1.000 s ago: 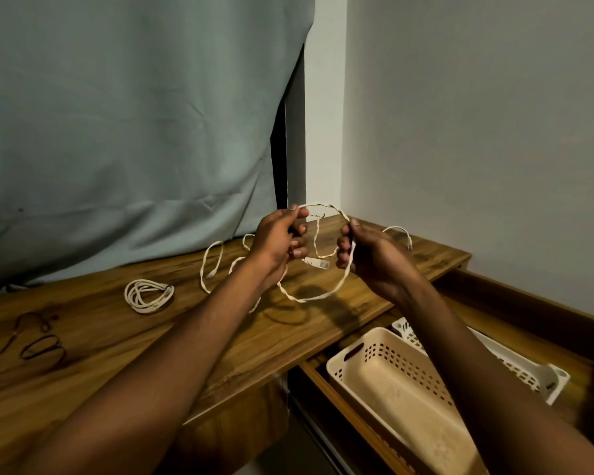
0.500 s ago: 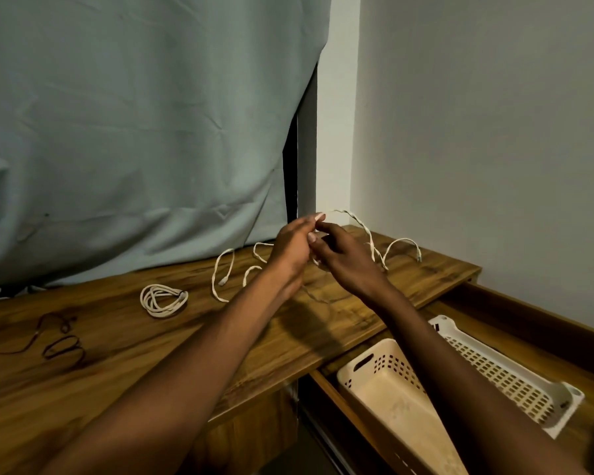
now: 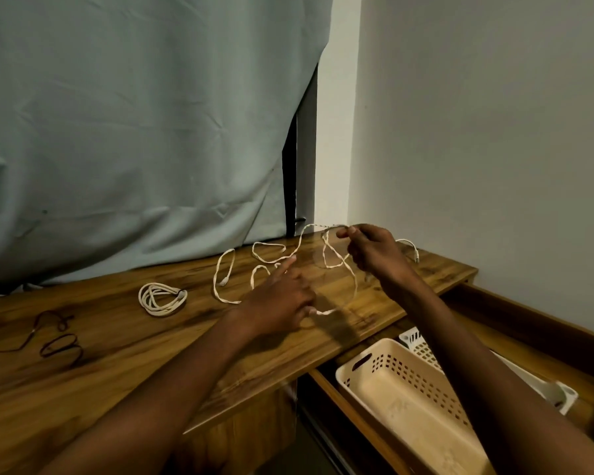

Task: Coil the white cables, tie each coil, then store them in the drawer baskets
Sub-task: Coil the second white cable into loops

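A long white cable lies in loose loops on the wooden desk. My right hand pinches part of it, holding a raised loop above the desk. My left hand is lower, over the desk, index finger stretched out over the loose strands; I cannot tell whether it grips any cable. A finished white coil rests further left. Below right, the open drawer holds a cream basket and a white basket.
Thin dark ties lie on the desk's left part. A grey curtain hangs behind the desk and a white wall closes the right side. The drawer's wooden rim runs along the right.
My hands, together at the cable a moment ago, have moved apart. The left hand dropped toward the desk; the right hand keeps the loop lifted.
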